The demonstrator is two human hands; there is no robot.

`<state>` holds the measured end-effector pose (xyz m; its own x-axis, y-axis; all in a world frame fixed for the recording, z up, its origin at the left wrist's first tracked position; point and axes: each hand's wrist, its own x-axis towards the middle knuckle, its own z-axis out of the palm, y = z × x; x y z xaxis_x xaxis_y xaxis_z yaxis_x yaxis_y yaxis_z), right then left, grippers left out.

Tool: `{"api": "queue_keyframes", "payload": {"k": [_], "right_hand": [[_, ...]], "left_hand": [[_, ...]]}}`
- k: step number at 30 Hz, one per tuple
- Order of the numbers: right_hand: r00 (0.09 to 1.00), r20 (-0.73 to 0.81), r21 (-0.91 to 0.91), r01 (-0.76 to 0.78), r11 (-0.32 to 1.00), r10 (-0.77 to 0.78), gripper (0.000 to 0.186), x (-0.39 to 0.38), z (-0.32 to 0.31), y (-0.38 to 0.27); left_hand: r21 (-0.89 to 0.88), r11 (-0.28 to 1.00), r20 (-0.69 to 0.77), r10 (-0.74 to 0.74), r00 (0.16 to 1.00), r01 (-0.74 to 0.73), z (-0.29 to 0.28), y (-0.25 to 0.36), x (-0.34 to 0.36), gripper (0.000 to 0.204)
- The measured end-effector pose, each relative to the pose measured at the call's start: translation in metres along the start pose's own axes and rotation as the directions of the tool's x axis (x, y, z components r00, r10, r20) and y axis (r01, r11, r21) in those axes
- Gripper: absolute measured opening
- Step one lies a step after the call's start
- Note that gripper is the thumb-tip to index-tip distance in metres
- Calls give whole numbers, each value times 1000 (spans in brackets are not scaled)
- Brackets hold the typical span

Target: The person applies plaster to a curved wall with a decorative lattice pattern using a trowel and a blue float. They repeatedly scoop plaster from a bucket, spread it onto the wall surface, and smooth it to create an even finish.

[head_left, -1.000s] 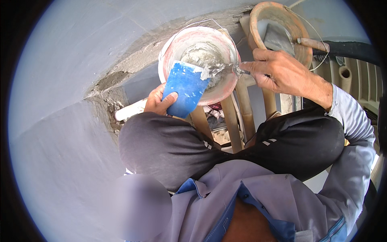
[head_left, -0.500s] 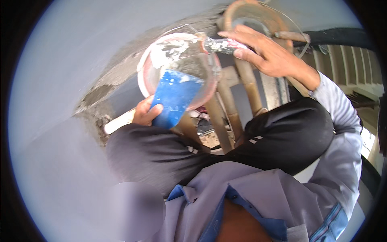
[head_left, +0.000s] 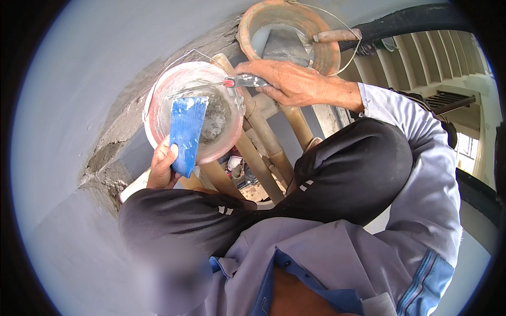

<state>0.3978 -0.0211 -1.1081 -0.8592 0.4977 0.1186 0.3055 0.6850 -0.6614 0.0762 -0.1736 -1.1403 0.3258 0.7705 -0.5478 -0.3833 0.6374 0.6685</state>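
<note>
My left hand (head_left: 162,164) grips the lower end of a blue plastic plastering board (head_left: 188,131), its flat face tilted over a pinkish-white bucket (head_left: 158,113). Wet grey mortar (head_left: 215,118) lies in that bucket. From the other side, my right hand (head_left: 295,84) is closed around the dark, smeared handle of a trowel (head_left: 243,81) with a red collar. The trowel's thin blade reaches across the bucket's opening, just above the top edge of the blue board. Whether blade and board touch, I cannot tell.
An orange bucket (head_left: 329,60) with a wire handle stands beyond my right hand, holding a wooden-handled tool (head_left: 337,35) and a dark flat piece (head_left: 284,46). Poles (head_left: 262,131) run beneath me, with gaps between. A grey wall (head_left: 95,68) rises left; stairs (head_left: 421,60) show right.
The view has shifted, so both buckets appear further left. The trowel blade has turned from its broad face to nearly edge-on. The blue board has swung more upright.
</note>
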Motion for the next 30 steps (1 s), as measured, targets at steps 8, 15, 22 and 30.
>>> {"api": "queue_keyframes", "payload": {"k": [8,15,22,30], "right_hand": [[990,86,19,-112,993,110,45,1,8,-3],[997,35,68,-64,996,62,51,-8,4,1],[998,-10,38,61,997,-61,45,-18,-7,-2],[996,-43,37,75,996,-74,47,-15,6,-4]], "left_hand": [[37,999,14,32,999,-33,-5,2,3,46],[131,991,-127,53,991,-36,-6,1,-3,58],[59,983,-56,179,982,-175,-3,-12,-3,53],[51,982,64,176,982,-179,-4,-6,-17,62]]}}
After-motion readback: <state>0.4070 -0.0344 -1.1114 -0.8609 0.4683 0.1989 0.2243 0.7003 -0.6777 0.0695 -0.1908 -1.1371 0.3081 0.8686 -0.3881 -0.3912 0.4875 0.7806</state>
